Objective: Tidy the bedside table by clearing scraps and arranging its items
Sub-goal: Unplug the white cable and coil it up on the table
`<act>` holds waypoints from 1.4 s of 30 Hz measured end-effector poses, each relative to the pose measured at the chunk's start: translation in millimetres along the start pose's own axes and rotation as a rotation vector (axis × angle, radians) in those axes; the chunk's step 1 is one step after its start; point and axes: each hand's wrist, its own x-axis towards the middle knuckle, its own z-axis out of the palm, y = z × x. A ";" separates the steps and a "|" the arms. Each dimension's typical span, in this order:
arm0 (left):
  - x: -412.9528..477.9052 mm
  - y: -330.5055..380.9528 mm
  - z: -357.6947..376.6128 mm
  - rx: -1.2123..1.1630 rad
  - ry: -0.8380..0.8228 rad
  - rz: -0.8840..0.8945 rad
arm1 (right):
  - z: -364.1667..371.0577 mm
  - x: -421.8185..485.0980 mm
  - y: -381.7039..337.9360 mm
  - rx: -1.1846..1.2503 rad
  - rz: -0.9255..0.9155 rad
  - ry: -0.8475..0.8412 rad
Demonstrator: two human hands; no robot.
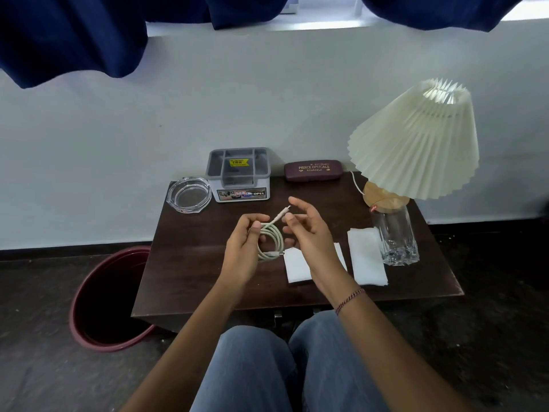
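Above the dark wooden bedside table (193, 278), my left hand (242, 251) grips a coiled white cable (274, 236) between thumb and fingers. One plug end of the cable sticks up and right, toward my right hand (309, 233). That hand hovers just beside the plug with fingers loosely spread, holding nothing. Two white tissues lie flat on the table: one (294, 267) partly under my right hand, the other (367, 257) further right.
At the table's back stand a glass ashtray (189, 195), a grey compartment organizer (239, 175) and a maroon glasses case (313, 170). A pleated lamp (416, 141) and a clear tumbler (395, 237) occupy the right side. A maroon bin (89, 298) sits on the floor, left.
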 end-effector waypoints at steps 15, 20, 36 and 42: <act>45.1 1.7 35.9 -0.574 0.120 -0.442 | -16.9 25.6 15.3 0.175 0.304 0.172; 75.0 -6.3 62.6 -0.400 0.135 -0.460 | -34.6 58.2 21.3 0.072 0.296 0.287; 146.4 -40.9 101.9 0.182 0.112 -0.467 | -48.5 152.5 37.6 -0.392 0.183 0.449; 147.7 -49.1 99.0 0.194 0.127 -0.450 | -50.8 159.8 42.3 -0.430 0.169 0.424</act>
